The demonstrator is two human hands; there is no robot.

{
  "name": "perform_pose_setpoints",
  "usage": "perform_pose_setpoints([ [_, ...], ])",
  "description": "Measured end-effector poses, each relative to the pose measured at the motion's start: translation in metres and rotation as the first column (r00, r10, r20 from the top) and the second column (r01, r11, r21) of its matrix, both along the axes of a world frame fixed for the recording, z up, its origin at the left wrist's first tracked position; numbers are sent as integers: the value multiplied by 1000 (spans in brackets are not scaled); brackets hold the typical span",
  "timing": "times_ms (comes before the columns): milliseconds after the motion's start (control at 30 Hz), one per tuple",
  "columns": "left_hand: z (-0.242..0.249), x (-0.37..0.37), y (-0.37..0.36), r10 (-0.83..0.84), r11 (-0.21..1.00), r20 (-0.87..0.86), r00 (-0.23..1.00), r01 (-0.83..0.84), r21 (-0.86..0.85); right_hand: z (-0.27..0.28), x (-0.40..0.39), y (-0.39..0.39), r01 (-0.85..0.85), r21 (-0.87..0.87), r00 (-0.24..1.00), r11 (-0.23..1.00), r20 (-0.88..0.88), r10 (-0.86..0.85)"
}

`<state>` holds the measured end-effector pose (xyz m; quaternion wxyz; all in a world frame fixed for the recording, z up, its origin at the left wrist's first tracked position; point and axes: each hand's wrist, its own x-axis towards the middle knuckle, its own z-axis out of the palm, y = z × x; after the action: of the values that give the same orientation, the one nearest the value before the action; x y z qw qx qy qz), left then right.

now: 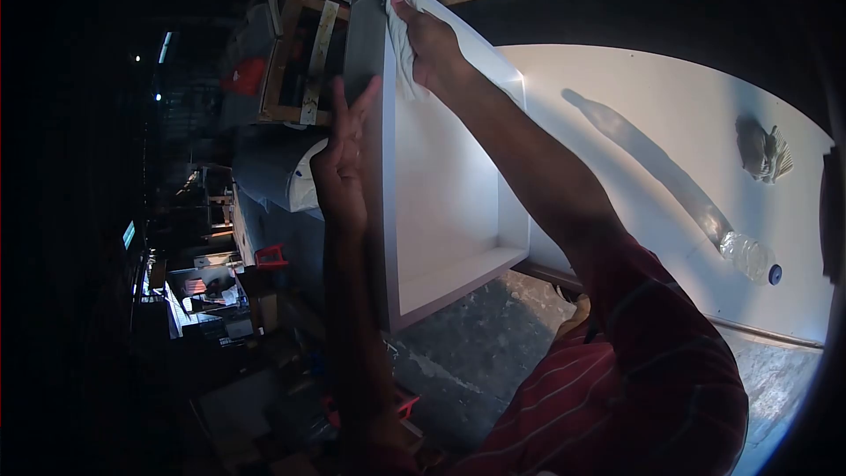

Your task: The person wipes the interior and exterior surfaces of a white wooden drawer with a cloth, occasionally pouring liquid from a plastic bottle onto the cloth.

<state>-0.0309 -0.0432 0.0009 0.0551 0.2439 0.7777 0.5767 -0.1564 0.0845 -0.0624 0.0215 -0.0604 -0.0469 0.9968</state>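
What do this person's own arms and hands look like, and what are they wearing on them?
The right hand and left hand are ordinary human hands, with no gloves visible. The right forearm is bare up to a dark red sleeve with thin, pale stripes. The left sleeve is too dark to make out.

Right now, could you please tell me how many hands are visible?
2: the right hand on the white cloth, the left hand beside the open box.

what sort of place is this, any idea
Probably a workshop, perhaps for furniture: there's an open white box-like unit, a wooden frame behind it, and a worn, stained floor.
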Motion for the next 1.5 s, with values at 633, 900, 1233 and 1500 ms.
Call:
perform_pose_setpoints([
  [633,6,1,-5,43,975,-46,998,-52,-217,-72,95,-112,616,786,781,-54,-618,-88],
  [900,5,-1,12,62,885,-155,986,-126,-447,-100,4,-85,389,919,890,72,-354,-288],
  [1233,5,0,5,-9,822,-293,956,-160,-546,-205,66,-110,-85,973,968,213,132,-215],
  [1500,8,0,10,39,856,-235,971,-153,-494,-98,143,-112,757,650,649,66,-760,32],
])
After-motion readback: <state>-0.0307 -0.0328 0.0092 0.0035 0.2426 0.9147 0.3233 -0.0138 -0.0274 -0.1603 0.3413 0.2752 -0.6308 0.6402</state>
